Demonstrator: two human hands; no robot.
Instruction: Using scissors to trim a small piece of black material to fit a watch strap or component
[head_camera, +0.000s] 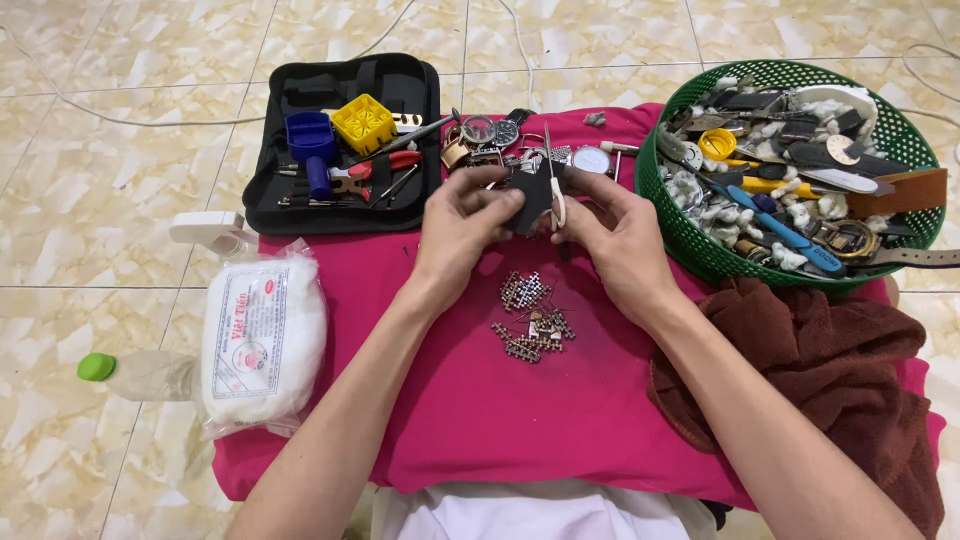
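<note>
Magenta cloth (470, 420), soft and slightly wrinkled, covers the work surface over glossy cream tile. Both hands meet near its far middle. Left hand (462, 225) curls around a small dark, matte piece (530, 200), likely a strap or watch part; fingers pressed closed on its left edge. Right hand (610, 235) grips the same piece from the right side, thumb and forefinger also pinching a slim tool with a pale handle and thin metal tip (553, 175), held upright against the piece. Exact contact point of the tip is not clear.

Just below the hands: a loose scatter of small metal bracelet links (532, 318), shiny, blocky.

Left, far side: open black zip case (300, 205), holding a yellow ribbed cube (363, 122) and a blue plastic holder (312, 140). Right: green mesh plastic basket (700, 250), heaped with straps, watch parts, white cotton tufts. Brown terry towel (830, 370) lies below it. Bagged white cotton (262, 340) sits at the cloth's left edge.
</note>
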